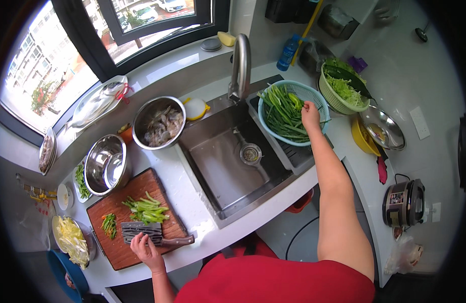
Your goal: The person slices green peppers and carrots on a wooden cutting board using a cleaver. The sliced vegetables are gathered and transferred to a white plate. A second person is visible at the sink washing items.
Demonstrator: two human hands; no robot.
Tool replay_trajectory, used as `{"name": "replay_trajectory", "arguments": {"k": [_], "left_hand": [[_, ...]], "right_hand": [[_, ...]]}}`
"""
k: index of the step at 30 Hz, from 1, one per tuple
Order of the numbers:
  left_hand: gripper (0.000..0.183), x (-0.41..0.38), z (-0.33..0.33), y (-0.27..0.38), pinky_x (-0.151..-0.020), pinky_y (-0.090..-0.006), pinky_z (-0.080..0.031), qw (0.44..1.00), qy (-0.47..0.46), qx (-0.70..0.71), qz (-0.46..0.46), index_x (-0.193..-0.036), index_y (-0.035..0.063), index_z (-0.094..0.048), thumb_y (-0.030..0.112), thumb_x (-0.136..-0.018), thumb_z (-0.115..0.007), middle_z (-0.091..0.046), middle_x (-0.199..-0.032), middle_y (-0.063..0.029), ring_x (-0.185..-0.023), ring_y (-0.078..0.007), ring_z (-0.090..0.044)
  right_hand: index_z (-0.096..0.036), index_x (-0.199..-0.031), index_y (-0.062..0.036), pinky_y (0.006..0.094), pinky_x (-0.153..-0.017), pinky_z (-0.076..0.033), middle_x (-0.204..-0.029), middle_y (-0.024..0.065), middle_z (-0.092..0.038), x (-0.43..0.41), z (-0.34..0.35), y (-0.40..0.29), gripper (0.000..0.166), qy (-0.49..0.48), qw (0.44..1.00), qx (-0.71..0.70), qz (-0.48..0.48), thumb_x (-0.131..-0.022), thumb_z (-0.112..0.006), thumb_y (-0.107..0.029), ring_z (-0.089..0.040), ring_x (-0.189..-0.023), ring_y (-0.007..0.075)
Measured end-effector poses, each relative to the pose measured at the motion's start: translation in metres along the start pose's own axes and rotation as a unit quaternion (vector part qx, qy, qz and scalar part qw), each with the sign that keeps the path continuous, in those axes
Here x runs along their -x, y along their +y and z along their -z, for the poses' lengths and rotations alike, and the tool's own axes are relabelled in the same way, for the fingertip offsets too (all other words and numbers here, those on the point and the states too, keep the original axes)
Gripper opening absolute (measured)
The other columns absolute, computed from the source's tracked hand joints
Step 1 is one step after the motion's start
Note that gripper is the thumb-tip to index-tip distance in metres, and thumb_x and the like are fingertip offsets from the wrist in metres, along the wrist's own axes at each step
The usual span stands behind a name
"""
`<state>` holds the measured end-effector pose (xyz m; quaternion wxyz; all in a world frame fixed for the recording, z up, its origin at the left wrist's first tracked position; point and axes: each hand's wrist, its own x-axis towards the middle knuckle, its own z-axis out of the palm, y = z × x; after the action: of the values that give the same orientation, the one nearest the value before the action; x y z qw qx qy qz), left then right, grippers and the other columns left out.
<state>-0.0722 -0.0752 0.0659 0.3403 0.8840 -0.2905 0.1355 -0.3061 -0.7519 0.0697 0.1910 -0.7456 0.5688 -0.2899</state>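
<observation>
My right hand [311,113] is over the right side of a light blue plastic colander [323,99], its fingers curled at the green vegetables [284,115] inside; whether they pinch a piece cannot be made out. Over the dark patterned blade of a cleaver [136,231] is my left hand [146,248], fingers partly spread; contact with the blade is unclear. The cleaver lies flat on a wooden cutting board [121,250], its wooden handle pointing right. Cut green stalks [146,209] lie above the blade, and a small pile of chopped green and orange bits [109,226] lies to the left.
Between the hands is a steel sink [233,170] with a tall faucet [240,68]. A bowl of shrimp [163,127] and a steel bowl [106,164] stand behind the board. Cut cabbage [72,242] is at left. A lettuce basket [342,91] and rice cooker [403,204] stand at right.
</observation>
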Motion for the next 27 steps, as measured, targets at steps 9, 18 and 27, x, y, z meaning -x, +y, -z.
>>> {"name": "replay_trajectory", "arguments": {"k": [9, 18, 27], "left_hand": [[0.013, -0.002, -0.036, 0.098, -0.099, -0.0438, -0.04, 0.998, -0.056, -0.02, -0.015, -0.097, 0.0015, -0.062, -0.004, -0.085, -0.061, -0.061, -0.111, -0.0119, -0.113, -0.0326, -0.049], [0.018, -0.044, -0.115, 0.21, -0.102, -0.0417, -0.039, 0.906, -0.246, 0.299, 0.171, -0.107, 0.0032, -0.065, 0.007, -0.089, -0.063, -0.062, -0.115, -0.0116, -0.12, -0.0309, -0.049], [0.027, -0.095, -0.217, 0.31, -0.076, -0.0397, -0.05, 0.487, -0.263, 0.678, 0.483, -0.119, 0.0111, -0.048, 0.015, -0.095, -0.059, -0.055, -0.092, -0.0039, -0.082, -0.0193, -0.057]], "right_hand": [[-0.051, -0.132, -0.0086, 0.0467, -0.095, -0.047, -0.115, 0.014, -0.064, -0.059, -0.027, 0.005, 0.045, -0.171, 0.972, 0.144, -0.066, -0.094, -0.059, -0.031, -0.055, -0.113, 0.0339], [-0.054, -0.123, -0.0024, 0.0273, -0.067, -0.049, -0.114, 0.0065, -0.064, -0.078, 0.087, 0.001, 0.036, -0.171, 0.946, -0.27, -0.062, -0.092, -0.062, -0.019, -0.06, -0.091, 0.0159], [-0.062, -0.117, -0.0043, 0.0334, -0.083, -0.051, -0.114, 0.0119, -0.065, -0.009, 0.035, -0.061, 0.028, -0.232, 0.912, -0.238, 0.24, -0.092, -0.063, -0.017, -0.064, -0.096, 0.0243]]}}
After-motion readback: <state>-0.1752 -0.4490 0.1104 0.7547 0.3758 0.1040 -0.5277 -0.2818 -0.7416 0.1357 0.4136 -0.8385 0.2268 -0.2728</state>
